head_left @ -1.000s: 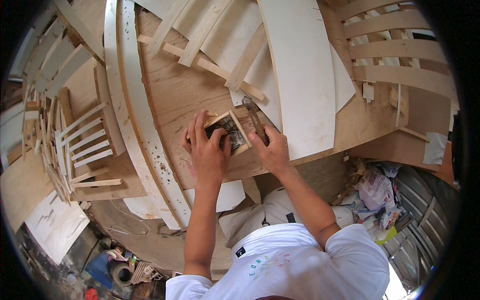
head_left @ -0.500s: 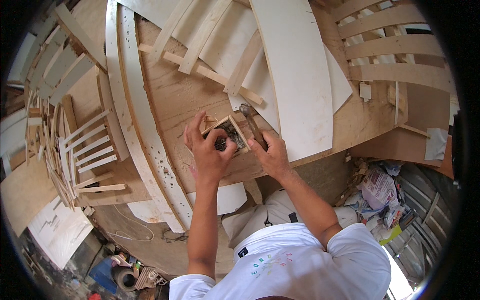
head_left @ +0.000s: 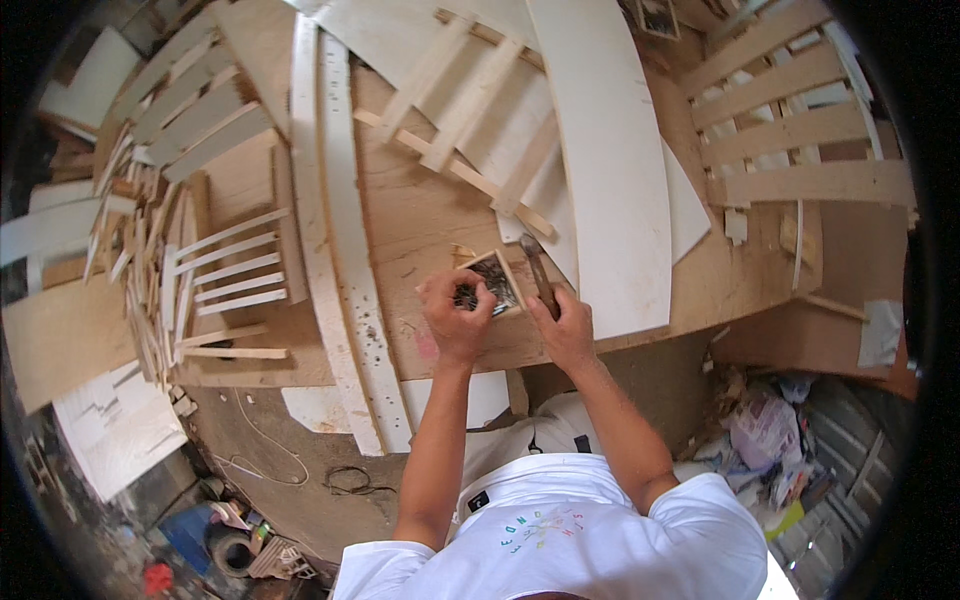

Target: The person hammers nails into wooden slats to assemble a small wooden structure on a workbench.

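A small wooden box [head_left: 511, 283] with thin grey metal pieces, apparently nails [head_left: 494, 272], sits close to the table's front edge. Over its left side is my left hand [head_left: 455, 318], closed, thumb and forefinger curled together in a ring. Whatever its fingertips hold is too small to make out. My right hand [head_left: 566, 330] grips a hammer [head_left: 539, 270] by its handle, just right of the box. The hammer's head points away from me, near the corner of a white board.
A slatted wooden frame [head_left: 470, 105] and a long white panel [head_left: 610, 170] lie across the plywood table [head_left: 400, 235]. Long strips with holes [head_left: 350, 220] run along the left, beyond them thin sticks [head_left: 150, 270]. Another slatted piece [head_left: 790, 120] is at far right.
The whole view has shifted, so the table's things appear farther right. My left hand's outer fingers, raised before, are now curled in. My right hand keeps the hammer beside the box.
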